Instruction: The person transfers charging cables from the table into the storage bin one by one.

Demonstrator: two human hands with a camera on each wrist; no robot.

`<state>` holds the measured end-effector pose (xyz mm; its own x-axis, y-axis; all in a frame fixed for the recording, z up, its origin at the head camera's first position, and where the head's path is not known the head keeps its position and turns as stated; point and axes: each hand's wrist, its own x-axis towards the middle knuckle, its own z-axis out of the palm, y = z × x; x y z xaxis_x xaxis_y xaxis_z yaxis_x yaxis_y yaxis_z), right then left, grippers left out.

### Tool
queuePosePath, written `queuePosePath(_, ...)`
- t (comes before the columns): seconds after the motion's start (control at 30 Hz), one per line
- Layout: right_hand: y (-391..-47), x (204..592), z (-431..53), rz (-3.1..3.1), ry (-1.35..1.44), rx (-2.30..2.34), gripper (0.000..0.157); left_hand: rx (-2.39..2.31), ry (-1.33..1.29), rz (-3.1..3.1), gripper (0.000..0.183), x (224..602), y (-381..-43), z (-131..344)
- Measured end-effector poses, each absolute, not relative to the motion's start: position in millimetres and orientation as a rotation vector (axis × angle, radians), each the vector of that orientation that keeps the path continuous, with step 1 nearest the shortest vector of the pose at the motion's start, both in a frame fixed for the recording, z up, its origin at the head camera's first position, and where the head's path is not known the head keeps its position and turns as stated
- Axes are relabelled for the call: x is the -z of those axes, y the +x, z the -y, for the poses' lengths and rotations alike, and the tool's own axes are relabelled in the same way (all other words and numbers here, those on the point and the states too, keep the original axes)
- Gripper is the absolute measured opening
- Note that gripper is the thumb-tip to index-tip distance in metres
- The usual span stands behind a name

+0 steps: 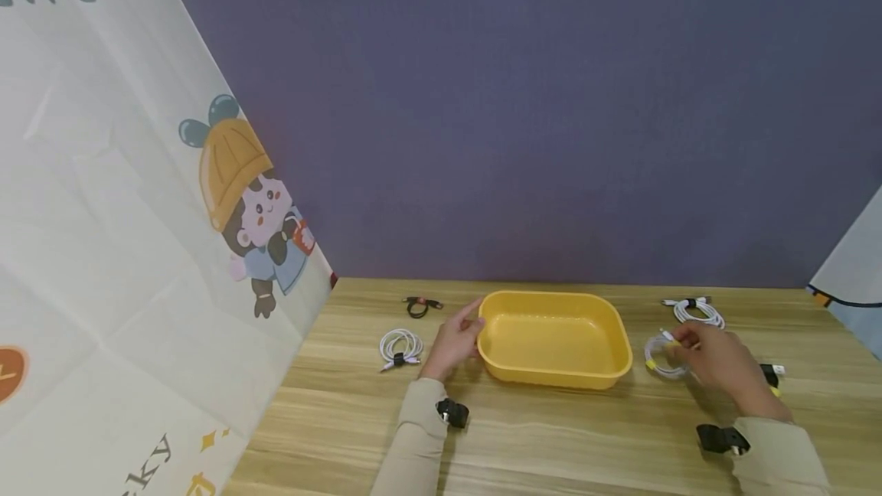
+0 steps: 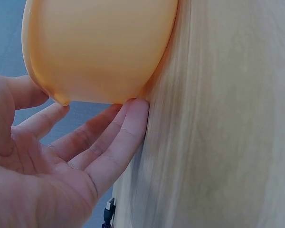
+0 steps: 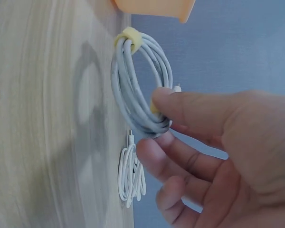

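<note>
A coiled white cable (image 3: 133, 85) with yellow ties hangs in my right hand (image 1: 720, 362), pinched between thumb and fingers. The right wrist view shows the coil raised off the table, its shadow falling on the wood. My left hand (image 1: 453, 341) holds the left end of a yellow plastic basin (image 1: 554, 377). In the left wrist view, the thumb and index finger are at the basin's rim while the other fingertips touch its wall low down, close to the wood. Nothing lies inside the basin, which stands upright on the table.
A black cable (image 1: 417, 306) and a coiled white cable (image 1: 401, 349) lie left of the basin. Another white cable (image 1: 696, 312) rests at the back right. Partly behind the right wrist is a black-and-white plug (image 1: 773, 372). A dark blue panel (image 1: 551, 136) rises behind the table.
</note>
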<state>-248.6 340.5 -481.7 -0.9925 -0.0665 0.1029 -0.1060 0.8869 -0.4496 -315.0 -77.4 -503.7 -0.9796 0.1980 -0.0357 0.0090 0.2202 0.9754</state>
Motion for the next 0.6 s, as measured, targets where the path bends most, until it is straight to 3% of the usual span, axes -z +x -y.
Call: queuePosePath(0.6,-247,472,-327,2.771,0.05,-0.77,0.031,-1.867,0.199,-2.324,0.046,504,-315,77)
